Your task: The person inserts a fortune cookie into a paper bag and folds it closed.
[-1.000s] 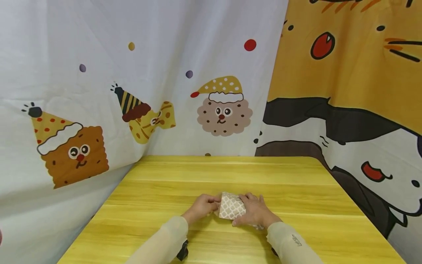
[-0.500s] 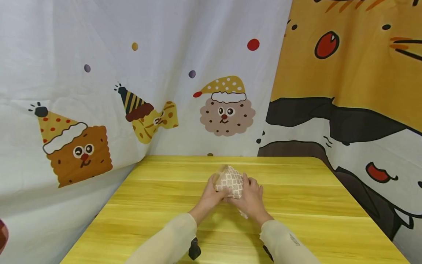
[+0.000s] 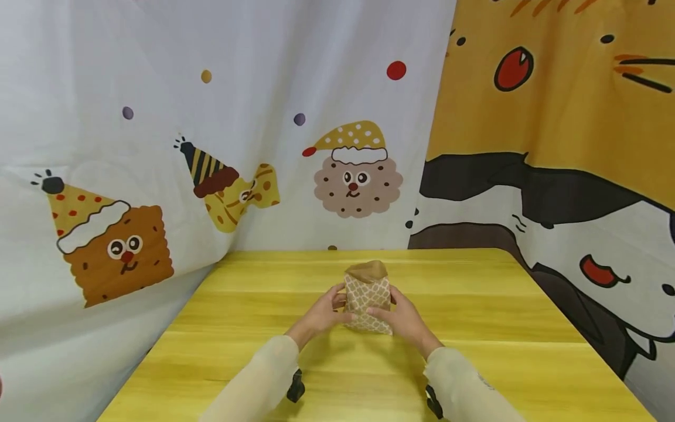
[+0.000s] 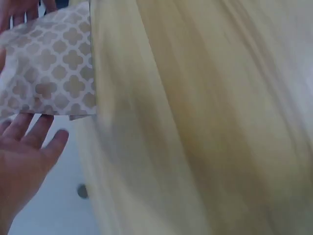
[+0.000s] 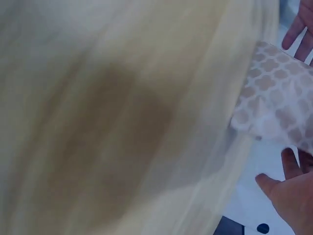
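Note:
A small paper bag (image 3: 367, 305) with a white lattice print on tan stands upright on the wooden table in the head view, its brown mouth gaping at the top. My left hand (image 3: 326, 310) is at its left side, fingertips right at the bag's edge. My right hand (image 3: 406, 321) flanks the other side, thumb in front of the printed face and fingers by the side edge. Both wrist views show relaxed, spread fingers, with the left thumb (image 4: 59, 139) and right thumb (image 5: 264, 180) apart from the paper. The bag's back is hidden.
The yellow wood-grain table (image 3: 253, 281) extends around the bag. Behind it hangs a white curtain (image 3: 263, 70) with cartoon prints, and an orange and black patterned cloth (image 3: 485, 117) hangs at the right. A dark wrist device (image 3: 296, 385) sits under the left sleeve.
The bag has gone from lying tilted between my hands to standing upright, its mouth now facing up. My hands have shifted from gripping it to its two sides, fingers loosened.

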`<state>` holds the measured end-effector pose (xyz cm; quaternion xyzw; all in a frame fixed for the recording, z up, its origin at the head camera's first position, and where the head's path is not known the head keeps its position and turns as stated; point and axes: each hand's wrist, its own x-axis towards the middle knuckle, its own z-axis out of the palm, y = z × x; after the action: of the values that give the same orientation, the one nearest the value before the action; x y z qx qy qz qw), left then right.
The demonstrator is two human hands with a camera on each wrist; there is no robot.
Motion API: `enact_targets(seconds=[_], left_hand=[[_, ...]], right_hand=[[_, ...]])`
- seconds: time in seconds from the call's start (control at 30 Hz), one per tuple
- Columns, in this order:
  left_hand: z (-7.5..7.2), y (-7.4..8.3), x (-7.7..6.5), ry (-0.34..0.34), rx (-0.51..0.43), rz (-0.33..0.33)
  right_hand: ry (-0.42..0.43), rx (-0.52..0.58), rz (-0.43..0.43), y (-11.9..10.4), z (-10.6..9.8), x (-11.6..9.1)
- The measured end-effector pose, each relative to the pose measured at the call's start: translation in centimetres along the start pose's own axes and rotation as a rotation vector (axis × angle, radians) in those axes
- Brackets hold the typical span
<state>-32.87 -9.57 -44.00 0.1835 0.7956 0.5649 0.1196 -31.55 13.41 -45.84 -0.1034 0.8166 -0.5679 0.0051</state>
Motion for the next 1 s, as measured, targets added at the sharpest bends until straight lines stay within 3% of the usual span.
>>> enact_targets(seconds=[0.17,0.3,0.4,0.5,0.67,0.87,1.0], left_hand=[[0.6,-1.1,0.8,0.075,0.011,0.089],[1.0,-1.5,0.9,0.013,-0.017,0.063],[1.1,-1.7,0.9,0.007,-0.009,0.075],[1.2,-1.8,0.8,0.016,-0.028,0.087],[1.7,-2.4,0.5,-0.035,-0.051,0.028],[2.1,-3.0,0.2,-0.04,-0.004,-0.031],[1.7,-2.7,0.3,-0.031,-0.039,0.003]], right_hand=[[0.0,0.082,-0.09,-0.6,0.0,0.6],[-0.069,0.079,-0.035,-0.2,-0.2,0.5],[-0.097,0.102,-0.017,0.1,-0.2,0.6],[-0.089,0.111,-0.033,0.1,-0.2,0.7],[-0.081,0.084,-0.011,0.9,-0.2,0.5],[-0.077,0.157,-0.009,1.3,-0.1,0.3],[-0.061,0.16,0.013,1.3,-0.2,0.0]])
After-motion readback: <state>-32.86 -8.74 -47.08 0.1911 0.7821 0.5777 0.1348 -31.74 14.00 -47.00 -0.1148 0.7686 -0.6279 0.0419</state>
